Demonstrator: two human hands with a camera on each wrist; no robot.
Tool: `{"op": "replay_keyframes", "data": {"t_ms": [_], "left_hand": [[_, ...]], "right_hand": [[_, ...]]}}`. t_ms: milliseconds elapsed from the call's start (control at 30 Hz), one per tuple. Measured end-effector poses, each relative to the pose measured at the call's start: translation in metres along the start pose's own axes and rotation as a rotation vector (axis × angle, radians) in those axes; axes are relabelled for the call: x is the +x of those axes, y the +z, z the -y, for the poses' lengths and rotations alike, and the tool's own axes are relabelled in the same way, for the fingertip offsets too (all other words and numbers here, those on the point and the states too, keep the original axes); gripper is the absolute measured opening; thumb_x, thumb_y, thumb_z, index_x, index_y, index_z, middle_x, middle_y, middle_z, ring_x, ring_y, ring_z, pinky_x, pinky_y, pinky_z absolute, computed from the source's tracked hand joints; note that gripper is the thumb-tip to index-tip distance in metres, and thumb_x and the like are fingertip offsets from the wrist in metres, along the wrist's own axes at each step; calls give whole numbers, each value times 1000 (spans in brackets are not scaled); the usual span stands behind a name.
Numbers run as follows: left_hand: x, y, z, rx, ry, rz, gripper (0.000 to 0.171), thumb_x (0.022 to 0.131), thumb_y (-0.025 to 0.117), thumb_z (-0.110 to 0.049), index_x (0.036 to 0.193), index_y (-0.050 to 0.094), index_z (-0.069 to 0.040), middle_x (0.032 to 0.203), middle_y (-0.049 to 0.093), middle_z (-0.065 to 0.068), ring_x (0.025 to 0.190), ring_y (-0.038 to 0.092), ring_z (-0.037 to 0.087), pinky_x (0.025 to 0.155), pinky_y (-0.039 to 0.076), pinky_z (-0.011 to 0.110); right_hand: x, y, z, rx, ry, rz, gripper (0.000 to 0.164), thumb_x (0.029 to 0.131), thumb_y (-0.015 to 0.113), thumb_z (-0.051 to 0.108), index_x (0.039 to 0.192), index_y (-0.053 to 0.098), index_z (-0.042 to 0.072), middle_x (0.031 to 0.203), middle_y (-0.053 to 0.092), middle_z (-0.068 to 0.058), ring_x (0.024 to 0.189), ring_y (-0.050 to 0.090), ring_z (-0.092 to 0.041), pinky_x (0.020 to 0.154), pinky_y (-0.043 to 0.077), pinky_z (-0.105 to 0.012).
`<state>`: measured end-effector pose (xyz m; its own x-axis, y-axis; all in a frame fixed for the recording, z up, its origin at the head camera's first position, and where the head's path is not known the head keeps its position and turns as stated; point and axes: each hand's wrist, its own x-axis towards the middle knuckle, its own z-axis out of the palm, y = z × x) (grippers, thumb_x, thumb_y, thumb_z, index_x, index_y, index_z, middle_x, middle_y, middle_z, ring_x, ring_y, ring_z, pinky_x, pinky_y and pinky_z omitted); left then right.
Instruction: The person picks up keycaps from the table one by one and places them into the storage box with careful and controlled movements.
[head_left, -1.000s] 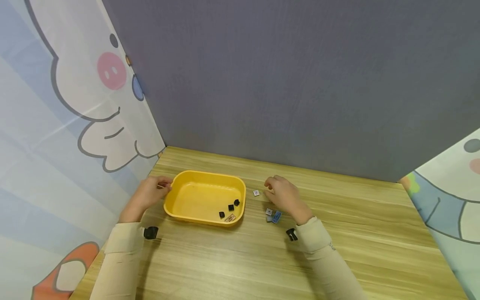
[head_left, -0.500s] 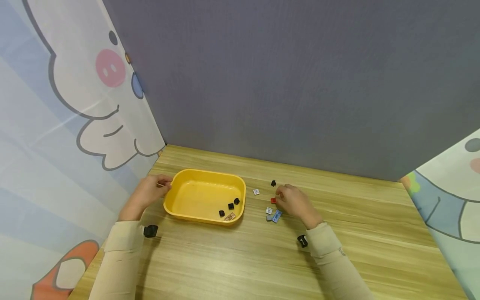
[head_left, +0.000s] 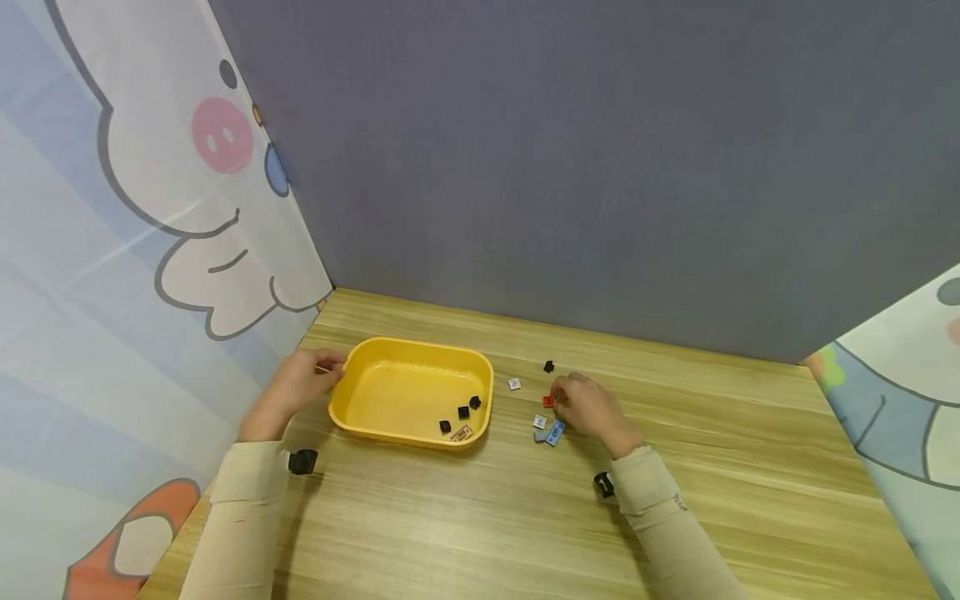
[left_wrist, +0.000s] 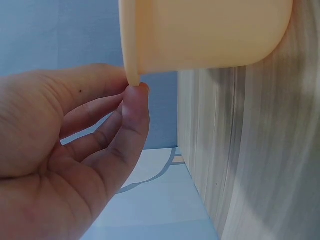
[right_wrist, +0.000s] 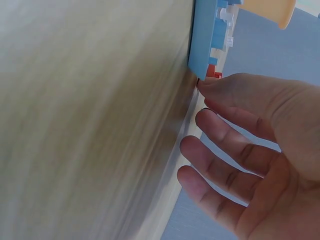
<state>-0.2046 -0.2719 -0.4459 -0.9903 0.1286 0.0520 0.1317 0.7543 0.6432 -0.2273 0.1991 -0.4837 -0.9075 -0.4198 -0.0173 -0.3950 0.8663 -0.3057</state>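
Note:
My left hand (head_left: pixel 294 387) pinches the left rim of a yellow plastic tray (head_left: pixel 405 343) between thumb and fingers; the left wrist view shows the rim (left_wrist: pixel 131 45) at the fingertips. Inside the tray's right end lie several small black pieces (head_left: pixel 463 412) and a tan printed piece (head_left: pixel 461 433). My right hand (head_left: pixel 592 410) is low at the table, thumb and index finger pinching the right end of a small red building brick (head_left: pixel 548 402). Its other fingers are loosely bent. Close by lie a blue piece (head_left: pixel 555 432), a white piece (head_left: pixel 539 422) and a small grey-blue piece (head_left: pixel 539 437).
Another white piece (head_left: pixel 513 384) lies between the tray and the right hand, and a black piece (head_left: pixel 549 367) lies farther back. A grey panel (head_left: pixel 570 167) stands behind the wooden table (head_left: pixel 450 525). Printed cloth (head_left: pixel 90 292) hangs at the left side.
My right hand has moved right and toward me, uncovering the black piece and the red brick, then stayed at the red brick. My left hand and the tray have stayed in place.

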Motion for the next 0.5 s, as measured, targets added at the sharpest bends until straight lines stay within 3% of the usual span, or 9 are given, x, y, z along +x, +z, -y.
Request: {"op": "replay_keyframes", "data": {"t_ms": [500], "left_hand": [[-3, 0, -7, -13, 3, 5, 24, 94, 65, -2, 115, 68, 10, 103, 70, 23, 94, 68, 41, 75, 59, 46]], "right_hand": [[-1, -4, 4, 24, -19, -46, 14, 90, 73, 12, 104, 70, 9, 91, 62, -1, 82, 61, -20, 70, 54, -40]]}}
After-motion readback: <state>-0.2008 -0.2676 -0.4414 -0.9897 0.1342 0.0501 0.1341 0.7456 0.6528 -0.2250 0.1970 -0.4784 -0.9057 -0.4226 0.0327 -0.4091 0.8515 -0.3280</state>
